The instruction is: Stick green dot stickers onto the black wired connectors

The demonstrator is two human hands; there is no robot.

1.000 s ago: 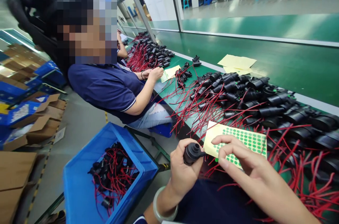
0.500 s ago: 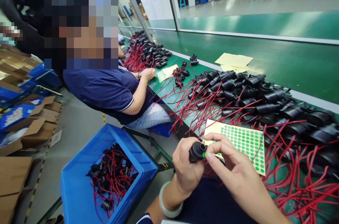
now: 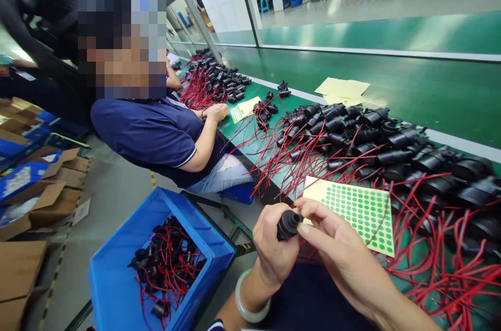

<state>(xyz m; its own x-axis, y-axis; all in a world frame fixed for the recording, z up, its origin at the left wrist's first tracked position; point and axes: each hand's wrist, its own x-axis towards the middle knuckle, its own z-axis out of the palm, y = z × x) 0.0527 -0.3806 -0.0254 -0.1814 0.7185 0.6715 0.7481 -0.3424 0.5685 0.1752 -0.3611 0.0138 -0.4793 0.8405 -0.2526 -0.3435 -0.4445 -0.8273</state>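
Observation:
My left hand (image 3: 274, 247) grips a small black round part (image 3: 287, 224) above my lap, a pale bangle on its wrist. My right hand (image 3: 336, 252) presses thumb and fingertips against the side of that part; the green dot sticker seen before is hidden under the fingers. Just behind my hands a yellow sheet of green dot stickers (image 3: 354, 211) lies on the green bench (image 3: 430, 91). A long heap of black parts with red wires (image 3: 371, 148) covers the bench behind and to the right of the sheet.
A blue bin (image 3: 129, 268) holding several wired parts stands on the floor at lower left. A co-worker in a navy shirt (image 3: 156, 132) sits to my left at the same bench. Cardboard boxes (image 3: 47, 190) crowd the far left. Yellow backing sheets (image 3: 340, 88) lie farther back.
My right hand left the sticker sheet, carried a green dot to the black part and now presses on it. The view shifted slightly.

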